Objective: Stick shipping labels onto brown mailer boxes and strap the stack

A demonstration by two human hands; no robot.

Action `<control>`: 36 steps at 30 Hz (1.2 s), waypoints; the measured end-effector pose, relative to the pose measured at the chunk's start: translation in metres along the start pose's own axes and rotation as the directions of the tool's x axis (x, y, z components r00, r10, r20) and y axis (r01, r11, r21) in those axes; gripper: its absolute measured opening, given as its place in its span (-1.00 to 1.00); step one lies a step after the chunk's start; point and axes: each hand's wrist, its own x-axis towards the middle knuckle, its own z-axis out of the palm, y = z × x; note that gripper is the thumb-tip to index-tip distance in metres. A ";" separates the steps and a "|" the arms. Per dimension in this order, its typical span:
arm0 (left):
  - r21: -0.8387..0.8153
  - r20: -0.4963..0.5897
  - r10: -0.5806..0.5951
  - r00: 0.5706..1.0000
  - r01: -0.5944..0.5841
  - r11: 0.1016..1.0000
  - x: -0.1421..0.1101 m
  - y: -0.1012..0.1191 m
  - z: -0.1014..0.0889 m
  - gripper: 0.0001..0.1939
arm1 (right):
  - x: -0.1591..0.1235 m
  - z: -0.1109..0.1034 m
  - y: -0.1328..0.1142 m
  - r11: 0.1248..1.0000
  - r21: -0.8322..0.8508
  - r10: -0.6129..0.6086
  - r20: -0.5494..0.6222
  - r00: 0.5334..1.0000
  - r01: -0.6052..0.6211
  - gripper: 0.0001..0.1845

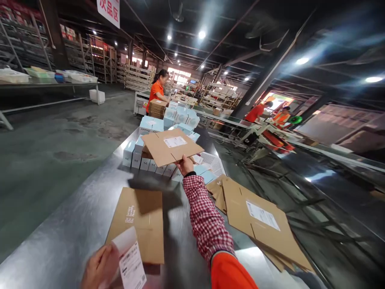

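Holding flat carton [171,147] above white boxes [144,162].

hanging sign [108,11]: 次品区 | label sheet [131,267]: print unreadable

My right hand [184,164] holds a labelled flat carton [171,147] over the small boxes [144,160] far up the steel table [72,233]. My left hand [96,267], near, pinches a label sheet [130,263] beside another flat carton [140,224].
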 end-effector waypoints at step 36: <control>-0.011 0.178 -0.106 0.978 0.109 0.994 0.014 0.061 -0.012 -0.42 | -0.241 0.015 0.201 0.923 -0.375 0.151 0.568 0.809 0.091 -0.68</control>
